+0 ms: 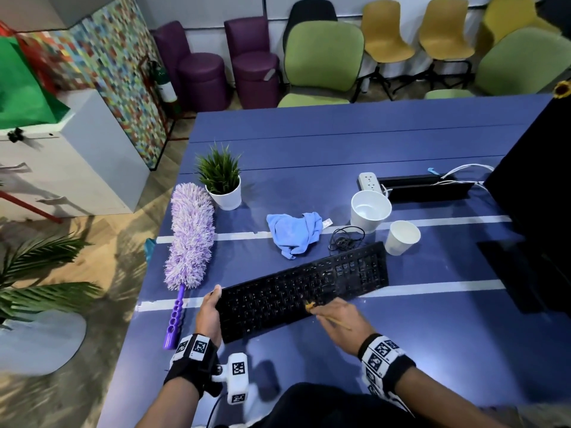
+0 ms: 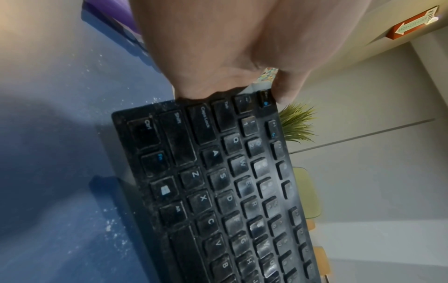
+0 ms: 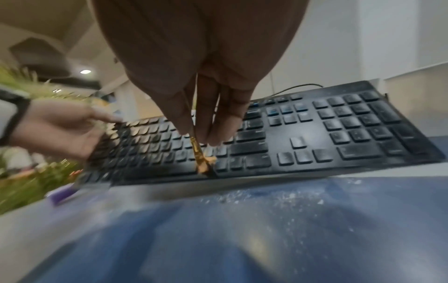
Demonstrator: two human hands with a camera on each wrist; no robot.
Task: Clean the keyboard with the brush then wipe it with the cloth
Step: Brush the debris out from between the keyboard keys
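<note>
On the blue tabletop (image 1: 309, 143), near its front edge, a dusty black full-size keyboard (image 1: 304, 288) is being held tilted, its rear edge raised off the surface and its front edge down by the table. Its left end is being gripped by the left hand (image 1: 210, 313), thumb laid along the top corner by the Esc key and the other fingers hidden behind the casing. A thin brush with a wooden handle and yellowish bristles (image 3: 202, 159) is being pinched between thumb and fingertips of the right hand (image 1: 335, 319); the bristles are being pressed against the lower key rows near the middle of the board, though motion blur keeps the exact key from being read. White dust specks (image 3: 254, 197) are lying scattered on the table just in front of the keyboard. A crumpled light-blue cloth (image 1: 293, 233) is lying untouched behind the keyboard, well apart from both hands. A fluffy lilac duster with a purple plastic handle (image 1: 190, 242) is lying left of the keyboard, beside a small green plant in a white pot (image 1: 222, 183). Two white paper cups (image 1: 370, 211) are standing behind the keyboard's right end, one larger than the other, with a coiled black cable (image 1: 344, 237) between cloth and cups.
</note>
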